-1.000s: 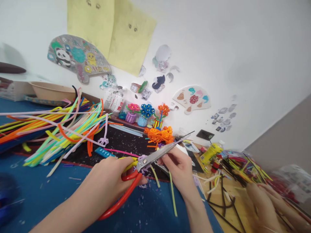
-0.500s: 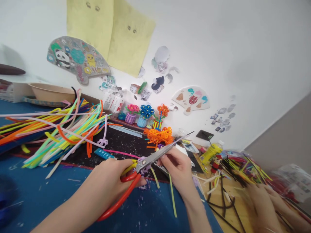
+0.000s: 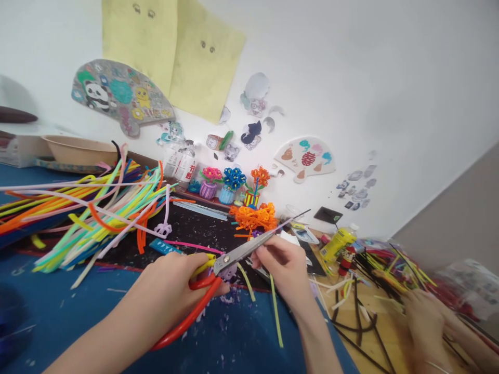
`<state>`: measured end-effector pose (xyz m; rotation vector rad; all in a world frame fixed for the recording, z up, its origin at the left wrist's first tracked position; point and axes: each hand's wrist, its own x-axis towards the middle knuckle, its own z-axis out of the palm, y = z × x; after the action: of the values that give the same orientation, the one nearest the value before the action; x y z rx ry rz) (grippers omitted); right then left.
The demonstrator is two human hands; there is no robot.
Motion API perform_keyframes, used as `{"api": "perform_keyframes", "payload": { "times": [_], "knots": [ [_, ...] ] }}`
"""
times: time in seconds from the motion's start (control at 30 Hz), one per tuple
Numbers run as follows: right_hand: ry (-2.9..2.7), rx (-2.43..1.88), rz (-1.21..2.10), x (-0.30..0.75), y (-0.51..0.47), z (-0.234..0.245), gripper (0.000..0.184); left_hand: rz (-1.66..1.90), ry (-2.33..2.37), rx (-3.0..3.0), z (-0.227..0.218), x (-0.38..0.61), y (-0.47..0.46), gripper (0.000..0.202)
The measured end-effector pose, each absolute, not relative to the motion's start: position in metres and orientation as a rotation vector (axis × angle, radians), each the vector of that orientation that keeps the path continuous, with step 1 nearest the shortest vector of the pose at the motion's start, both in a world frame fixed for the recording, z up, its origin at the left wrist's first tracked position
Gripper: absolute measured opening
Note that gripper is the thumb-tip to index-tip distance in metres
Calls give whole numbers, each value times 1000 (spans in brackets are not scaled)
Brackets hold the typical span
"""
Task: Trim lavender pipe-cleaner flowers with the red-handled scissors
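Observation:
My left hand is closed round the red and yellow handles of a pair of scissors. Their grey blades point up and to the right, nearly closed. My right hand pinches something small and purple right under the blades, which I cannot make out clearly. Purple fluff and short clippings lie on the blue mat below both hands. A loose green pipe cleaner lies beside my right wrist.
A big heap of coloured pipe cleaners lies at the left. Small pipe-cleaner flowers in pots and an orange bundle stand by the wall. Another person's hand reaches among dark stems at the right, near a yellow bottle.
My hands and the scissors have hardly shifted. The other person's hand at the right has moved a little among the stems.

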<state>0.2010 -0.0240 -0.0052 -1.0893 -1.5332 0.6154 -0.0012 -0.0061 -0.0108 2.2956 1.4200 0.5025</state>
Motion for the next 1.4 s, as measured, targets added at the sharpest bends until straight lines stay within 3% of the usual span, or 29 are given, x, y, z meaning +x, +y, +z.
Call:
{"api": "perform_keyframes", "payload": {
  "times": [0.23,1.4],
  "knots": [
    [-1469,-1040,661,196,-23,-9,19,388,1479,2281,-2,2,-13,26],
    [-1570,-1035,621,194,-21,-9,20,292,1452,2375,-11,6,-12,30]
  ]
}}
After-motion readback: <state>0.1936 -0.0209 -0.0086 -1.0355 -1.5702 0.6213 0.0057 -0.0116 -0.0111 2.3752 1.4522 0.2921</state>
